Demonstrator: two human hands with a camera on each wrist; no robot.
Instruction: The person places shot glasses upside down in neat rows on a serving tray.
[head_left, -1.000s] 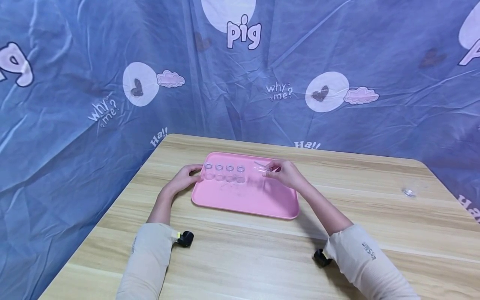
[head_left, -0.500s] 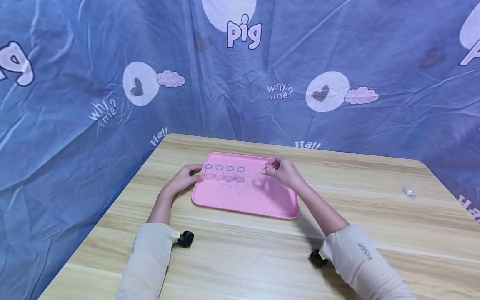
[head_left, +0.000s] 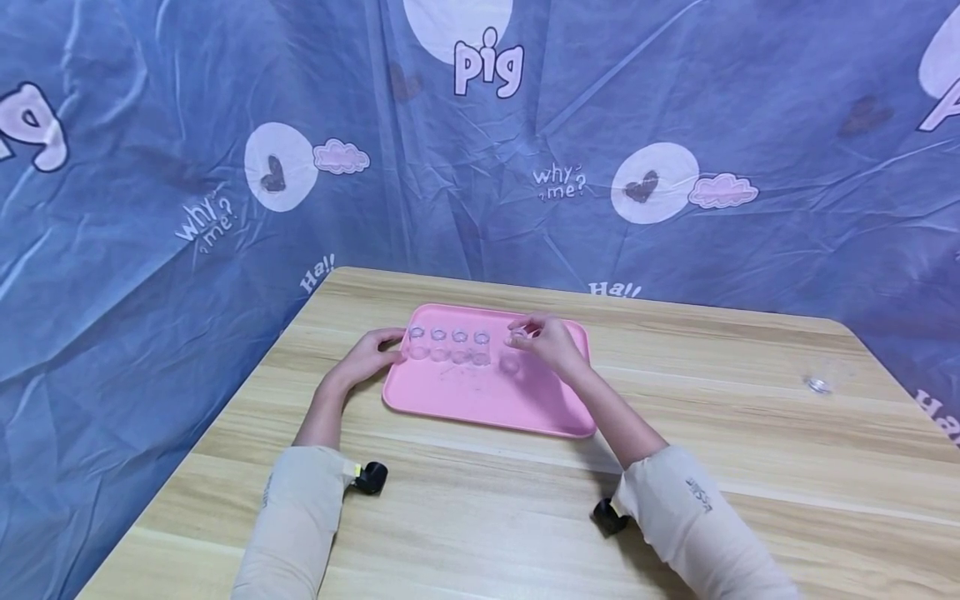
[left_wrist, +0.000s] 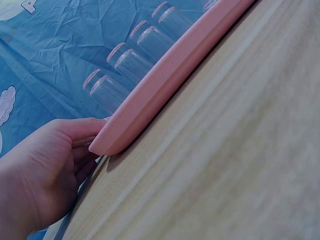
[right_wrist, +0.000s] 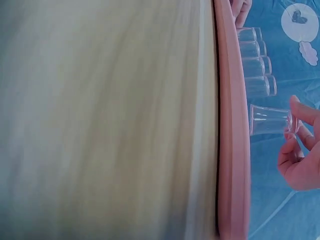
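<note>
In the head view, my right hand (head_left: 551, 342) is over the right part of the pink tray (head_left: 487, 408). Its fingertips pinch the narrow end of a clear cup (right_wrist: 270, 120), whose wide end faces down at the tray, upside down; the tray wall hides whether it touches the floor. Left of it, several similar clear cups (head_left: 460, 346) stand in a row. My left hand (head_left: 367, 360) grips the tray's left edge. In the left wrist view, the thumb lies at the rim (left_wrist: 145, 107) and the other fingers curl beside the corner, partly hidden.
Another clear cup (head_left: 819, 383) stands on the wooden table (head_left: 495, 517) far to the right, away from the tray. A blue printed curtain (head_left: 465, 200) hangs behind the table's back and left edges.
My right hand has moved left with the cup, toward the row. The cup, tilted at first, now stands with its wide end down. My left hand stays at the tray's edge.
</note>
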